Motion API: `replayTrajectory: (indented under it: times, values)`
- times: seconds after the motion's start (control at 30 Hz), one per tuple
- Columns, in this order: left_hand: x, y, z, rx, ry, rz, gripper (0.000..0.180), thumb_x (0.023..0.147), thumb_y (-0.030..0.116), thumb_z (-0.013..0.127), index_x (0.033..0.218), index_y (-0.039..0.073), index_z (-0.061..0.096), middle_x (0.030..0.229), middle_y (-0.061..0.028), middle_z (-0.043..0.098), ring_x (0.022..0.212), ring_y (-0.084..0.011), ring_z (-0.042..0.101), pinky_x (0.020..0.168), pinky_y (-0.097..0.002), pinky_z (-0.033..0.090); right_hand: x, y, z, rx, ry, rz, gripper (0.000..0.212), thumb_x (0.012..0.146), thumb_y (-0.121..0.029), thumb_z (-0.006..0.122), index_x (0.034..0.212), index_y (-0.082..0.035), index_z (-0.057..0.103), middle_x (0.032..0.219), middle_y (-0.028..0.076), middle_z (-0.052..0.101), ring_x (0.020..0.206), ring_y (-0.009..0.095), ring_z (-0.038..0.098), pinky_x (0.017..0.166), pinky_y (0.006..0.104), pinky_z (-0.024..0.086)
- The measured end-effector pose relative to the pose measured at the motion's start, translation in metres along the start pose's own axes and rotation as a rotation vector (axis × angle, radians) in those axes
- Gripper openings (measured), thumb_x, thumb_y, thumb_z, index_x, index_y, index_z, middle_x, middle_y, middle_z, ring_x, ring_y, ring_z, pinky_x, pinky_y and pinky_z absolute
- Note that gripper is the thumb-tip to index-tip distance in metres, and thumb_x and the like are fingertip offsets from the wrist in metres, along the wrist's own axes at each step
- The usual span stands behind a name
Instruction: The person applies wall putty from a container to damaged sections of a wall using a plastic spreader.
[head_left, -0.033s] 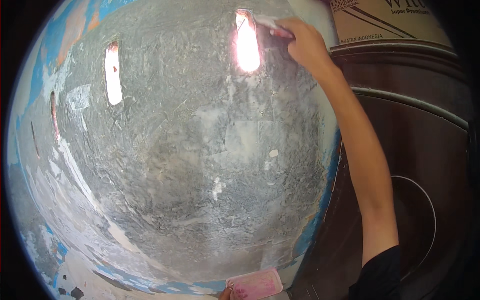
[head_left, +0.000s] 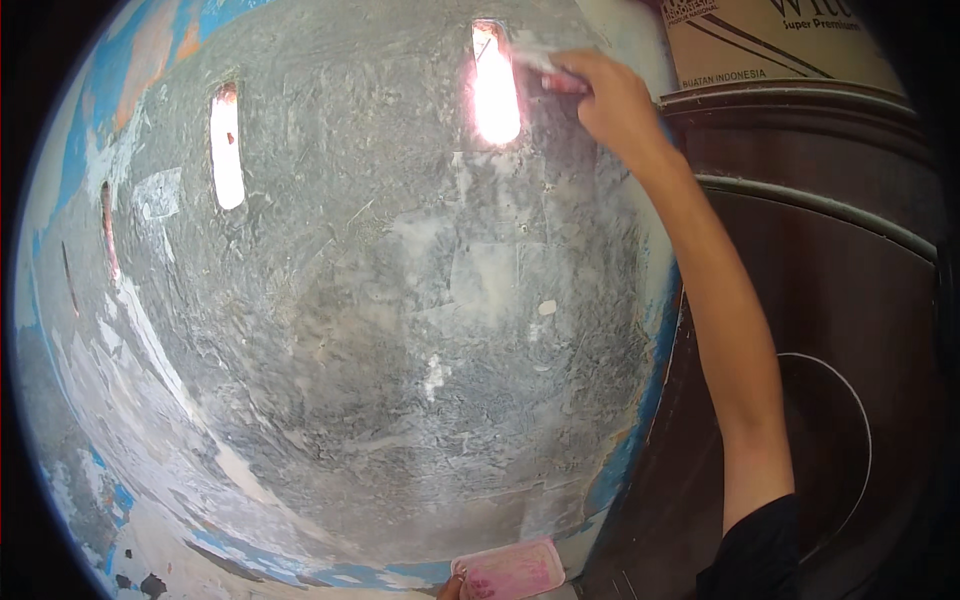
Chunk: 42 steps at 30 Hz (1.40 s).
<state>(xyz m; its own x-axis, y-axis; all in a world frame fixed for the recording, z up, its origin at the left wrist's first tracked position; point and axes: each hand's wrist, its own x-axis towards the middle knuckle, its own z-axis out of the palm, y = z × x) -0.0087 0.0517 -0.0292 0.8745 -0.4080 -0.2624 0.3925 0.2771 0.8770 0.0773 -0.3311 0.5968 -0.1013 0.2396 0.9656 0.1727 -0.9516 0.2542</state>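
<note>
High on the grey plastered wall [head_left: 330, 320], my right hand [head_left: 618, 98] is closed round the reddish handle of a putty knife [head_left: 562, 80]. Its pale blade is blurred and lies just right of a bright narrow slot [head_left: 495, 95] in the wall. At the bottom edge, only the fingertips of my left hand [head_left: 452, 588] show, gripping the left end of a pink rectangular plate [head_left: 520, 566]. Darker pink smears lie on the plate near those fingers.
Another bright slot [head_left: 227, 150] opens in the wall further left, with thinner ones beyond it. Dark brown furniture or panelling [head_left: 840, 290] stands close on the right, under a cardboard box [head_left: 775, 45]. Blue paint and white patches border the plaster.
My right hand and the putty knife have shifted slightly downward beside the bright slot. The pink plate stays nearly in place.
</note>
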Motion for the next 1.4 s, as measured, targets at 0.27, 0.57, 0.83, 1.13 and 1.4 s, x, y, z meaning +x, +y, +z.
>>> replayTrajectory:
  times: [0.27, 0.57, 0.83, 1.13, 1.4]
  values:
    - [0.008, -0.001, -0.005, 0.083, -0.037, 0.035, 0.066, 0.104, 0.05, 0.043, 0.138, -0.006, 0.046, 0.124, -0.0246, 0.061, 0.106, -0.0383, 0.064, 0.093, -0.0488, 0.054, -0.079, -0.037, -0.028, 0.154, -0.187, -0.022, 0.052, 0.074, 0.016, 0.05, 0.117, -0.006, 0.069, 0.12, 0.011, 0.068, 0.113, 0.034, 0.063, 0.096, 0.0392, 0.051]
    - [0.024, -0.014, -0.002, 0.147, -0.097, 0.133, 0.066, 0.104, 0.051, 0.043, 0.138, -0.005, 0.046, 0.125, -0.024, 0.061, 0.108, -0.0375, 0.063, 0.095, -0.0492, 0.054, -0.035, 0.006, -0.027, -0.151, 0.143, 0.078, 0.06, 0.079, 0.014, 0.052, 0.135, -0.007, 0.058, 0.14, 0.013, 0.057, 0.126, 0.034, 0.055, 0.105, 0.0399, 0.048]
    - [0.005, 0.003, 0.022, 0.103, -0.118, 0.045, 0.066, 0.104, 0.051, 0.043, 0.139, -0.006, 0.046, 0.124, -0.024, 0.061, 0.109, -0.0374, 0.063, 0.095, -0.0494, 0.054, -0.09, -0.021, 0.01, -0.241, -0.11, 0.121, 0.063, 0.08, 0.014, 0.053, 0.141, 0.007, 0.043, 0.146, 0.028, 0.046, 0.137, 0.043, 0.044, 0.115, 0.0444, 0.037]
    - [0.013, 0.011, 0.028, 0.082, -0.121, 0.021, 0.067, 0.104, 0.05, 0.043, 0.139, -0.007, 0.044, 0.123, -0.0246, 0.061, 0.109, -0.0375, 0.062, 0.095, -0.0491, 0.054, -0.042, -0.016, -0.041, -0.06, 0.118, 0.233, 0.058, 0.074, 0.013, 0.051, 0.131, 0.006, 0.055, 0.125, 0.027, 0.062, 0.116, 0.044, 0.06, 0.099, 0.0485, 0.048]
    - [0.012, 0.004, 0.012, 0.066, -0.085, 0.053, 0.068, 0.104, 0.05, 0.043, 0.14, -0.007, 0.044, 0.123, -0.0249, 0.061, 0.109, -0.0378, 0.062, 0.095, -0.049, 0.054, 0.031, 0.032, -0.029, -0.434, -0.108, 0.502, 0.034, 0.078, -0.006, 0.063, 0.111, 0.006, 0.062, 0.108, 0.032, 0.066, 0.104, 0.047, 0.065, 0.092, 0.0495, 0.053]
